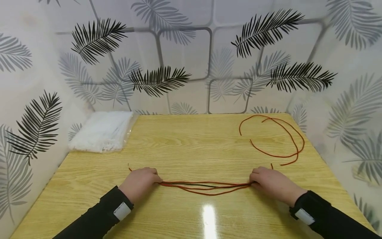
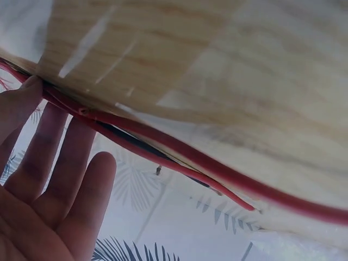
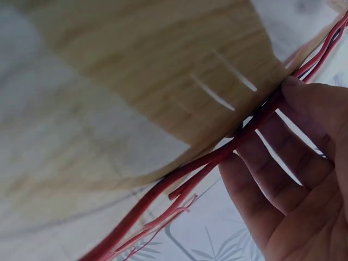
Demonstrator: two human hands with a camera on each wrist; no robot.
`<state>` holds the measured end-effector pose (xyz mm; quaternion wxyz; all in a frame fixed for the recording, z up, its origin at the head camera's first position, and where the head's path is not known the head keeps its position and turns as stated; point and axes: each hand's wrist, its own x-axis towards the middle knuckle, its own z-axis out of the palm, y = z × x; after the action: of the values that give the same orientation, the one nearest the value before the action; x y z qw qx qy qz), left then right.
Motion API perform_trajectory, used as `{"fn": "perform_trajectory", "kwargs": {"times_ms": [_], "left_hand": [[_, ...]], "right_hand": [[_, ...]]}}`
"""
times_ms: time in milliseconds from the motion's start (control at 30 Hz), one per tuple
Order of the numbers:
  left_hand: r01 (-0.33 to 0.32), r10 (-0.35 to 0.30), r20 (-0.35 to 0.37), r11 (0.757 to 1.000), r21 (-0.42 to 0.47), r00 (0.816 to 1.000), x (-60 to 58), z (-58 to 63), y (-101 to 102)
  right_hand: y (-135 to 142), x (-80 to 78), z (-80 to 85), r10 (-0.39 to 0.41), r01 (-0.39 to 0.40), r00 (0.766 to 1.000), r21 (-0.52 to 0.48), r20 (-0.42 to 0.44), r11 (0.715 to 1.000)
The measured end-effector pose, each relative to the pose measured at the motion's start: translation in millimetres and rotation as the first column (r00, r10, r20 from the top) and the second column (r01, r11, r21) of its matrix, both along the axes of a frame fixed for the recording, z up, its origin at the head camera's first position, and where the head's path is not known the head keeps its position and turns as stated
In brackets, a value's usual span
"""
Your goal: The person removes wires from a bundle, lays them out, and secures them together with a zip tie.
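Observation:
A bundle of several red wires and a dark one (image 1: pixel 206 186) stretches left to right across the near part of the table. My left hand (image 1: pixel 140 184) pinches its left end between thumb and fingers; in the left wrist view the wire ends (image 2: pixel 234 201) fan out past the fingers. At the other end my right hand (image 1: pixel 273 186) pinches the bundle, its thumb over the wires (image 3: pixel 272 106) in the right wrist view. Between the hands the strands bow slightly apart. A short red tip pokes out beyond each hand in the head view.
Loose curved red wires (image 1: pixel 293 141) lie at the table's back right. A clear plastic bag of white items (image 1: pixel 102 131) sits at the back left corner. The wooden table (image 1: pixel 185 139) meets leaf-patterned walls (image 1: pixel 185 96) at its back and sides.

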<state>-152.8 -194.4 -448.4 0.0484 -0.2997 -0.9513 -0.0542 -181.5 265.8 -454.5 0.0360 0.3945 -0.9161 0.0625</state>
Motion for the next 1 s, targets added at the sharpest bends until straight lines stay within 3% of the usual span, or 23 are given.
{"fn": "perform_trajectory", "kwargs": {"times_ms": [233, 500, 733, 1000], "left_hand": [[-0.033, 0.033, -0.048, 0.999, 0.0, 0.998, 4.1, -2.7, 1.1], [-0.149, 0.148, -0.033, 0.989, -0.01, 0.988, 7.7, -3.9, 6.0], [-0.147, 0.147, 0.0, 0.989, 0.004, 0.989, 12.2, -3.2, -7.9], [-0.053, 0.053, -0.009, 0.998, 0.025, 0.999, 14.8, 1.7, -26.0]], "right_hand": [[-2.7, 7.5, 7.5, -0.097, 0.097, 0.994, 0.01, 0.057, 0.995], [-11.6, 17.6, 6.1, -0.294, 0.292, 0.949, 0.036, 0.111, 0.956], [-11.1, 21.0, 7.2, -0.272, 0.266, 0.957, 0.066, 0.103, 0.962], [-4.2, 20.4, 9.1, -0.219, 0.213, 0.969, 0.069, 0.109, 0.975]]}}
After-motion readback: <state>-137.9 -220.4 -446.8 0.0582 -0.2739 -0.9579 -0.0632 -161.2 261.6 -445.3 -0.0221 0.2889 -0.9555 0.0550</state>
